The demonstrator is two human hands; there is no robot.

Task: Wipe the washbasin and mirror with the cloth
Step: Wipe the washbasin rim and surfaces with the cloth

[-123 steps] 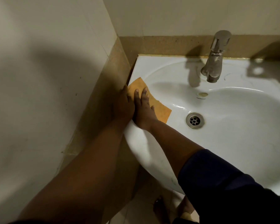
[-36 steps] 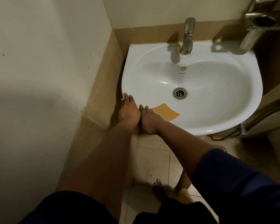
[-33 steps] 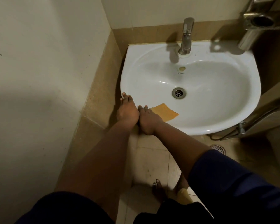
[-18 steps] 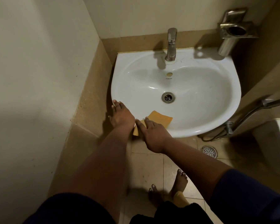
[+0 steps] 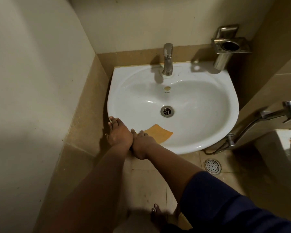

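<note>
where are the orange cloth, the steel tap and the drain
flat orange cloth (image 5: 159, 133), head view, its middle
upright steel tap (image 5: 168, 64), head view, its body
round metal drain (image 5: 167, 111), head view, its grate

Chrome tap (image 5: 168, 59) upright against beige wall (image 5: 40, 81). Steel holder (image 5: 230, 46) fixed high at right. Hand sprayer (image 5: 289, 111) on hose (image 5: 247, 126) near right edge. 1 round floor drain (image 5: 212, 166) in tan floor tiles (image 5: 148, 182).

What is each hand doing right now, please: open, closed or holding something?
Left hand: open, fingers resting on the washbasin rim.
Right hand: open, fingers pressing the orange cloth onto the front rim.
</note>
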